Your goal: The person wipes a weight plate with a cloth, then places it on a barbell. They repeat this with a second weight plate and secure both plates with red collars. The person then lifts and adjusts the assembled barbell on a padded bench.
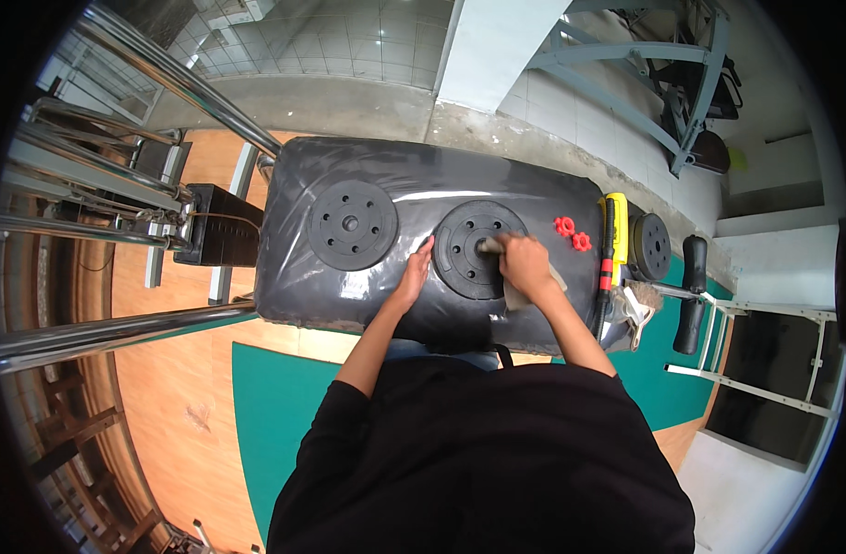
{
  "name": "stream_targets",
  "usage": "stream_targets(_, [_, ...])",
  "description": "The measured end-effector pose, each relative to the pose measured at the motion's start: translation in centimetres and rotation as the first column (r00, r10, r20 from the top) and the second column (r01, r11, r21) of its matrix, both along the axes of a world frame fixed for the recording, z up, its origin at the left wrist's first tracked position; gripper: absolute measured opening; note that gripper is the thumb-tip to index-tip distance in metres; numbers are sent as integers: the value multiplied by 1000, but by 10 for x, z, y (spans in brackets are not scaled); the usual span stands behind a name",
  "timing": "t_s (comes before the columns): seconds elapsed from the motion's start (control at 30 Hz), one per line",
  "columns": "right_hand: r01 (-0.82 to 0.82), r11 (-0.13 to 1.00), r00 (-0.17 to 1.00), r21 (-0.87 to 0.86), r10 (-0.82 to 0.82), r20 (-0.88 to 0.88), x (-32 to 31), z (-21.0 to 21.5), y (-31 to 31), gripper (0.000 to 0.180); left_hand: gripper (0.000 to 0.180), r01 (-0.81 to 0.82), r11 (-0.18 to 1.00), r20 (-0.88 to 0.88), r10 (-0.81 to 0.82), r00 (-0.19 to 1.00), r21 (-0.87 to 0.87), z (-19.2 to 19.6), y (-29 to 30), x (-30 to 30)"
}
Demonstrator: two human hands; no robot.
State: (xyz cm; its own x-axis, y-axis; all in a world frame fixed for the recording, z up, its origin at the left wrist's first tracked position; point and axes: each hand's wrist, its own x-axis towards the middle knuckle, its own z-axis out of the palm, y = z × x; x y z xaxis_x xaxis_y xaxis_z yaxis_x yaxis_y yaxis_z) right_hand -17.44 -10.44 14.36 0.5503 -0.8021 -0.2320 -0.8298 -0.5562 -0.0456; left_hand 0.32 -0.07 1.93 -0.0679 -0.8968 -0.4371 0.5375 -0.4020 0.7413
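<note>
A black round weight plate [457,270] with a ring of holes lies flat on a dark padded bench [552,194] wrapped in shiny film. At its left rim, my left hand [417,275] grips the edge with the fingers close together. Over the plate's right half, my right hand [526,265] is closed on a greyish-beige cloth [520,297]; one end pokes out near the centre hole and the rest hangs beside the wrist. Another black weight plate [328,227] lies flat to the left, apart from both hands.
Two red star-shaped collars [564,225] lie right of the plate, beside a yellow tool [618,222] and a black-and-red bar [607,268]. Farther right are another weight plate [651,247], a brush [642,300] and padded rollers [690,314]. Chrome rails [178,74] flank the bench's left end.
</note>
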Motion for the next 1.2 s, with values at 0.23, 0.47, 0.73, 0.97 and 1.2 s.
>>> stream_targets(0.23, [-256, 956, 961, -142, 236, -144, 33, -69, 44, 50, 64, 2, 1000, -4, -2, 1000, -4, -4, -1, -1])
stream_targets(0.47, [-345, 929, 937, -135, 333, -104, -36, -53, 103, 52, 64, 15, 1000, 7, -15, 1000, -10, -6, 0, -1])
stream_targets(0.73, [135, 942, 985, 309, -160, 57, -69, 5, 55, 47, 67, 23, 1000, 16, -22, 1000, -17, -10, -1, -2])
stream_targets(0.97, [150, 989, 984, -3, -149, 100, 43, -22, -8, 50, 66, 36, 999, 39, -35, 999, -37, -14, -3, -1])
stream_targets(1.2, [-199, 975, 974, -101, 185, -129, 53, -56, 34, 51, 68, 20, 1000, 26, -20, 999, -3, -15, -2, -1])
